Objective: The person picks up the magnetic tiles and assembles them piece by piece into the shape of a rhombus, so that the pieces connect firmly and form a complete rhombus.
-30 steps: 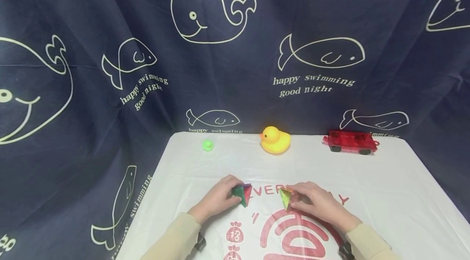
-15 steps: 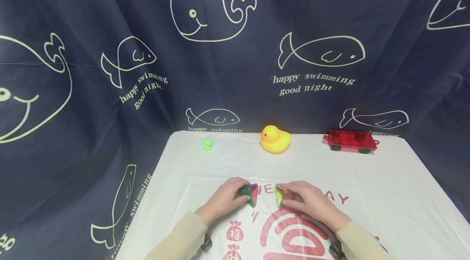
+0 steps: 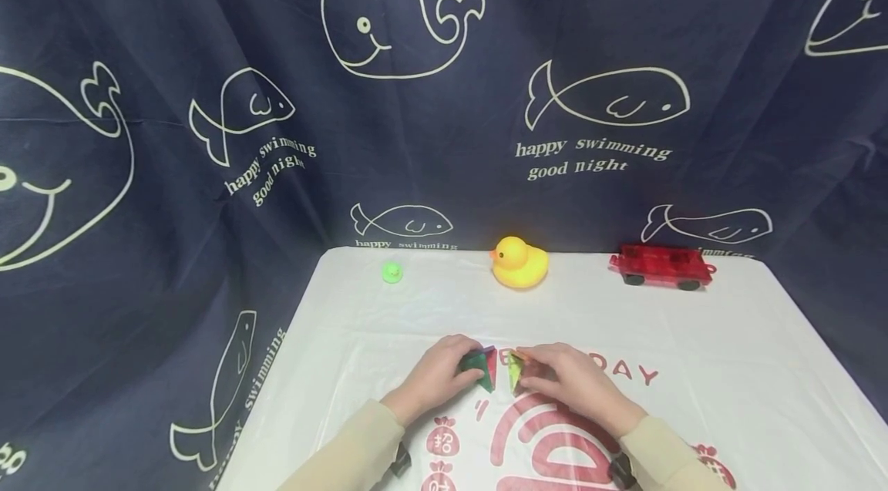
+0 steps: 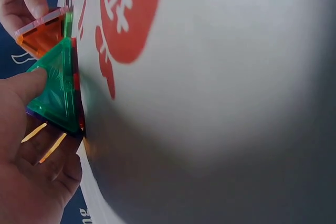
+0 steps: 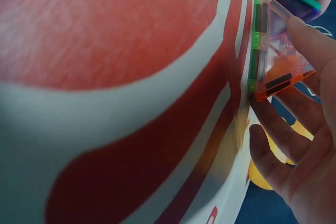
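Observation:
My left hand (image 3: 438, 377) pinches a small cluster of triangular magnetic tiles (image 4: 56, 90), with green, red and purple faces. The thumb lies on the green face, as the left wrist view shows. Across from it, my right hand (image 3: 579, 383) pinches a second cluster of magnetic tiles (image 5: 278, 59) in pink, orange and lime green. Both clusters are low at the white tabletop, side by side, with a narrow gap between them in the head view. Some of their faces are hidden behind my fingers.
Along the back edge of the white table (image 3: 409, 314) stand a small green toy (image 3: 391, 273), a yellow rubber duck (image 3: 520, 263) and a red toy wagon (image 3: 662, 266) with dark wheels. A navy curtain (image 3: 430, 136) hangs behind.
Both hands have moved inward, the left one rightward and the right one leftward, each carrying its tile cluster. The gap between the clusters has narrowed. The toys behind stay in place.

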`<state>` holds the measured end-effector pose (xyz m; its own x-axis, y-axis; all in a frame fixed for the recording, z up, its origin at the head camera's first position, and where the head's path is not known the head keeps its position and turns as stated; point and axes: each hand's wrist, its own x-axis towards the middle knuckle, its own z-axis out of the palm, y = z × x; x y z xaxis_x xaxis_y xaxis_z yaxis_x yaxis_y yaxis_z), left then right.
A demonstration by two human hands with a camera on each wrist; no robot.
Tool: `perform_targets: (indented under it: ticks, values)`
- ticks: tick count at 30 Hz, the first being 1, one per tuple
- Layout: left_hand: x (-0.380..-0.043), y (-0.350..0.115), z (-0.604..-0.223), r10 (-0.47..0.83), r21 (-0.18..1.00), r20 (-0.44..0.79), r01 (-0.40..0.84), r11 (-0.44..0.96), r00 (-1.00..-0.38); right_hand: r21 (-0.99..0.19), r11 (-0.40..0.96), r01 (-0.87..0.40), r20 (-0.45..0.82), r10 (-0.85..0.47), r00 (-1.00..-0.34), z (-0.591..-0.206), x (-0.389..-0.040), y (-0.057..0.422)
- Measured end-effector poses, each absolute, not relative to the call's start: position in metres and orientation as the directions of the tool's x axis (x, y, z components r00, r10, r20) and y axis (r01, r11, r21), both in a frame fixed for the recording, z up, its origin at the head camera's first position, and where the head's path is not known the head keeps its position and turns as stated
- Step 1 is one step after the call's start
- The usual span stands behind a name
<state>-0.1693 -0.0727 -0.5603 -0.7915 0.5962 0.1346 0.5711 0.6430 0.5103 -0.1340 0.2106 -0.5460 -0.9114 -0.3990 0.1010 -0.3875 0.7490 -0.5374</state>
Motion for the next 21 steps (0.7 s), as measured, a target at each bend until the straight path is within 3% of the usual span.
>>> perform_targets:
  ticks: [21]
  values:
    - [-0.168,-0.057,-0.557,0.582,0.488,0.123,0.560,0.670,-0.804,-0.492,0.769,-0.407,0.114,-0.407,-0.906,-0.542,-0.137,0.195]
